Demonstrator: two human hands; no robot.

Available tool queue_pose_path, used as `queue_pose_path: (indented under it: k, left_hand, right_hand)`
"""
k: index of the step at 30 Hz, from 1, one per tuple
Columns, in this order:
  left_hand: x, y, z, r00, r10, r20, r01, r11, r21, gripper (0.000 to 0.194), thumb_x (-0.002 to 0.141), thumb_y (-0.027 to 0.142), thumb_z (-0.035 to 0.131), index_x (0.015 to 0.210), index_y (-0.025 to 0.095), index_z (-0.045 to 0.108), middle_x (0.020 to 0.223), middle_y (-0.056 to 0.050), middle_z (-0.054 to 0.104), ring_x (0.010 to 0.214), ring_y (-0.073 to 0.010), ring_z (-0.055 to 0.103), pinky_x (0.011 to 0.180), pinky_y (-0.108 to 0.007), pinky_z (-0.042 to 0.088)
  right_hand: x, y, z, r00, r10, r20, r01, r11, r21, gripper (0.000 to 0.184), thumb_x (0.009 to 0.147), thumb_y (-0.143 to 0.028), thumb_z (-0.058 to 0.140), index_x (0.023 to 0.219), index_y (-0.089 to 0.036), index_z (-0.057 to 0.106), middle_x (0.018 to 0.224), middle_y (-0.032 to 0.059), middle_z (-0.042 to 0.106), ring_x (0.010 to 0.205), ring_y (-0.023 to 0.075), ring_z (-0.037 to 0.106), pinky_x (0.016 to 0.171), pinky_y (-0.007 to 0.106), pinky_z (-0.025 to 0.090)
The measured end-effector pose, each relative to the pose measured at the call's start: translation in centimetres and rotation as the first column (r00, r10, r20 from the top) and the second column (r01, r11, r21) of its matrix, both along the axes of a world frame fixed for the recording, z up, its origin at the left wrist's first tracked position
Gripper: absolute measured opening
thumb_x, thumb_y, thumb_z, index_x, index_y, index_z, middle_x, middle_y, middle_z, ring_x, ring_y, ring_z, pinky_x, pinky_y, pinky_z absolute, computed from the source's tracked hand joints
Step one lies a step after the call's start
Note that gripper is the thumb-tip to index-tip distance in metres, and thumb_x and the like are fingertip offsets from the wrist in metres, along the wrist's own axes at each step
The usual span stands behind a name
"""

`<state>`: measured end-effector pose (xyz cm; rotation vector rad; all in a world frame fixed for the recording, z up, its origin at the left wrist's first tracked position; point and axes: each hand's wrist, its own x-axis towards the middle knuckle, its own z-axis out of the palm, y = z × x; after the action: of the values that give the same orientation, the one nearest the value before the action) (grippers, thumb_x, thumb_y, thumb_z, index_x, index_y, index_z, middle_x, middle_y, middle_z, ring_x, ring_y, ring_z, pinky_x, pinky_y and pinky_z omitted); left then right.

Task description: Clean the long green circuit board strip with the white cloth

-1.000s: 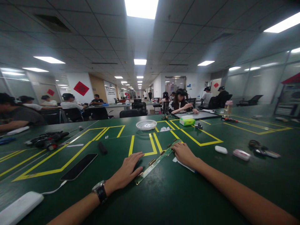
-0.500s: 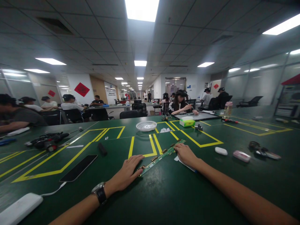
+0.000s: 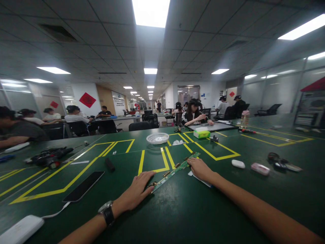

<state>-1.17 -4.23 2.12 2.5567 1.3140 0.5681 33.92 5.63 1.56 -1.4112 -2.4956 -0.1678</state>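
A long narrow green circuit board (image 3: pixel 175 170) lies slantwise on the green table (image 3: pixel 177 210) in front of me. My left hand (image 3: pixel 135 191), with a black watch on its wrist, rests flat with fingers stretched out, its fingertips at the board's near end. My right hand (image 3: pixel 200 168) lies over the board's far end, fingers curled down onto it. A white slip of paper (image 3: pixel 200 180) sticks out under my right hand.
A black phone (image 3: pixel 83 190) and a white power bank (image 3: pixel 20 230) lie at the left. A white mesh dish (image 3: pixel 157 138), a green tissue box (image 3: pixel 202 133), a white case (image 3: pixel 238 163) and a pink case (image 3: pixel 260 168) sit farther off. Other people work at neighbouring tables.
The board has turned to a flatter slant and lies lower on the table. Both hands stay at its ends. The view has tilted slightly.
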Motion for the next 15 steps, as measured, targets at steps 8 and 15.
queue_pose_path:
  k: [8, 15]
  left_hand:
    - [-0.21, 0.02, -0.23, 1.0, -0.007, -0.012, 0.008, 1.0, 0.018, 0.048, 0.103, 0.045, 0.041, 0.147, 0.029, 0.036, 0.148, -0.007, 0.045, 0.133, -0.0276, 0.043, 0.109, -0.047, 0.035]
    - [-0.25, 0.29, -0.54, 1.0, 0.004, -0.005, -0.004, 1.0, 0.021, 0.049, 0.103, 0.046, 0.04, 0.148, 0.028, 0.035, 0.151, -0.008, 0.04, 0.137, -0.027, 0.038, 0.113, -0.048, 0.032]
  right_hand:
    - [0.47, 0.45, -0.54, 0.998, 0.03, -0.047, -0.03, 0.999, -0.011, 0.052, 0.088, -0.012, 0.039, 0.138, -0.007, 0.053, 0.143, 0.0161, 0.052, 0.133, 0.0238, 0.047, 0.111, 0.036, 0.034]
    - [0.21, -0.07, -0.3, 0.995, -0.04, -0.093, 0.044, 0.998, 0.037, 0.042, 0.091, -0.018, 0.04, 0.125, -0.015, 0.063, 0.127, 0.0156, 0.061, 0.122, 0.029, 0.053, 0.107, 0.048, 0.032]
